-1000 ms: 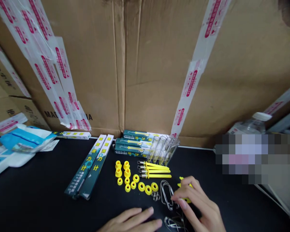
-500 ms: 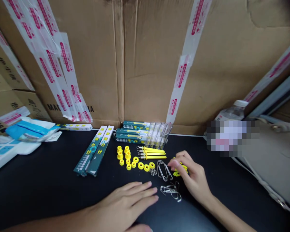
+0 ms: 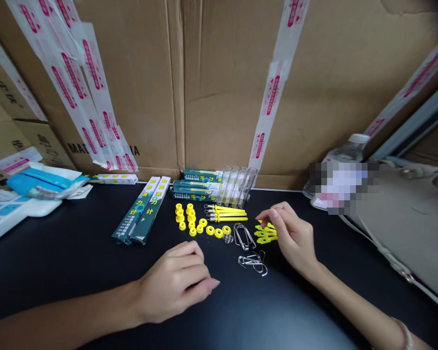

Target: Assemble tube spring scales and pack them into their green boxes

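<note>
Several flat, bright yellow tabs [image 3: 265,240] lie just right of the wire loops [image 3: 245,237], partly hidden by the right hand [image 3: 295,236]; its fingers curl, but I cannot tell whether they grip. Left of the wire loops, nearer, the left hand [image 3: 175,283] is loosely closed. Four rods [image 3: 230,214] lie behind the wire loops, whose overlap blurs their count.

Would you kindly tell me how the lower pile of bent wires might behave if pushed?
The lower bent wires may snag together, since their curved lengths overlap. They are probably stiff, as they hold their bends, and likely light, being thin.
</note>
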